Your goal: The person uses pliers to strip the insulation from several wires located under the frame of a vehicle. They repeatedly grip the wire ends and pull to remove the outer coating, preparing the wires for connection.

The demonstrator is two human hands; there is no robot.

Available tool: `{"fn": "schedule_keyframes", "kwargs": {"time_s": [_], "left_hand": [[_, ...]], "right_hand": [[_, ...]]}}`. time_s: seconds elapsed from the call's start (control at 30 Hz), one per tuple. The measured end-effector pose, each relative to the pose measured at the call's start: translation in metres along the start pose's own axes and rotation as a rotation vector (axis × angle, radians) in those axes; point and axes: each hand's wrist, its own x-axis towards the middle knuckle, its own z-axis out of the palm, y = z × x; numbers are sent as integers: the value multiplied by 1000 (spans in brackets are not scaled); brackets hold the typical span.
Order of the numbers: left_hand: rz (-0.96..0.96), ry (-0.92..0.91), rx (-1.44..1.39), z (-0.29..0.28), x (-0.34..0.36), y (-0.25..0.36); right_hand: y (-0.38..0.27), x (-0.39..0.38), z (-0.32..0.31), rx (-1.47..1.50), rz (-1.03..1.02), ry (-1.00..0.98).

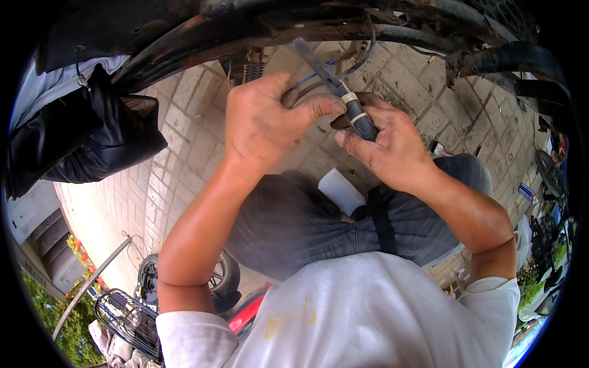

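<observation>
My right hand (389,141) grips a hand tool (363,124) by its black handle, wound with bands of pale tape. A flat dark grey blade runs from that handle up and to the left, toward the rusty frame. My left hand (264,119) is partly closed just left of it, its thumb tip against or very near the tool's neck. Its fingers are mostly hidden behind the hand, so what they hold cannot be made out. A black cable (372,46) and a thin blue wire (305,80) pass behind the blade, close to my left fingers.
Rusty dark metal tubes (392,34) arch across the top, with a coil spring (253,72) below. A black cover (110,132) hangs at left. On the paving lie a can (527,192) and scattered debris at right. A wheel (225,274) and wire basket (126,316) stand at lower left.
</observation>
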Motion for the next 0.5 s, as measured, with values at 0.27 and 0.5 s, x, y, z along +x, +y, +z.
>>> {"fn": "schedule_keyframes", "kwargs": {"time_s": [0.27, 0.5], "left_hand": [[-50, -19, -75, 1, 2, -2], [-15, 2, -35, 0, 3, 2]], "right_hand": [[-4, 0, 4, 166, 181, -26], [-45, -3, -6, 818, 670, -143]]}}
